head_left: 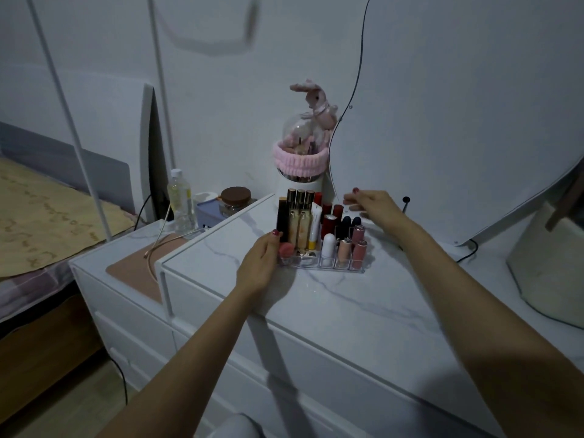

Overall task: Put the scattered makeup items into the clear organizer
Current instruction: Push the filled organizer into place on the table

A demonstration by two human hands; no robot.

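Note:
The clear organizer (328,269) stands on the marbled white dresser top, filled with several lipsticks, tall gold-capped tubes (300,216) and a white tube with a yellow cap (314,227). A round pink item (287,249) sits in its front-left compartment. My left hand (260,263) rests against the organizer's left side, thumb up by a tall black tube (282,221). My right hand (374,205) hovers at the organizer's back right corner, fingers spread and pointing left, with nothing seen in it.
Behind the organizer stands a domed white brush holder (298,172) with a pink headband and a plush rabbit. A large mirror (458,121) leans at the right. A lower side table at left carries a bottle (180,200), a jar (235,200) and a cable.

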